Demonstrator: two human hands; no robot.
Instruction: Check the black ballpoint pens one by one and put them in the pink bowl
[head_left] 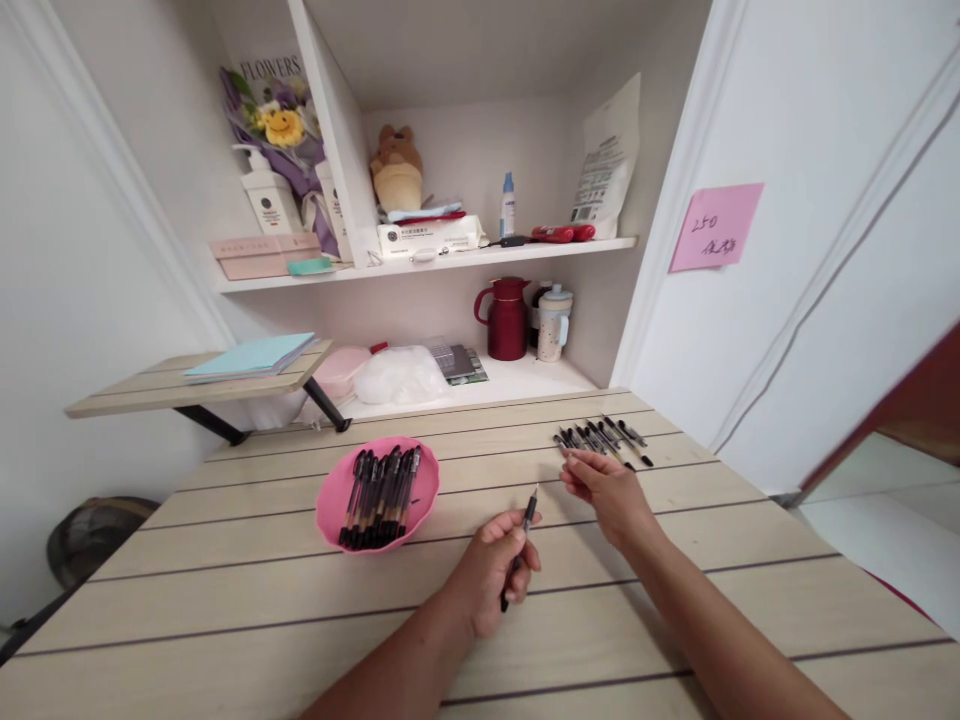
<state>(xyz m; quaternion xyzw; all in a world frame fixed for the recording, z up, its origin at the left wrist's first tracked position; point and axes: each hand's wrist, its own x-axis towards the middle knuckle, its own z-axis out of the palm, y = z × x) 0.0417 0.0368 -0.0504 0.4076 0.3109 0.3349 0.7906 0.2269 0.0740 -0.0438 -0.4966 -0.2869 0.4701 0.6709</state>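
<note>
My left hand (499,565) is closed around a black gel pen (530,508). The pen is uncapped, its thin tip pointing up and away from me. To the right, my right hand (609,492) has thumb and fingers pinched together at the near left end of a row of black pens (600,436) on the table. Whether one of those pens is in that pinch I cannot make out. Left of my hands, a pink bowl (322,508) with a wavy rim holds many capped black pens (381,495) lying side by side.
The slatted wooden table (270,610) meets a white shelf unit at the back. A small raised stand (112,398) with blue paper (251,357) is at left. Behind are a plastic bag (401,375), a red jug (508,320) and a cup (553,325).
</note>
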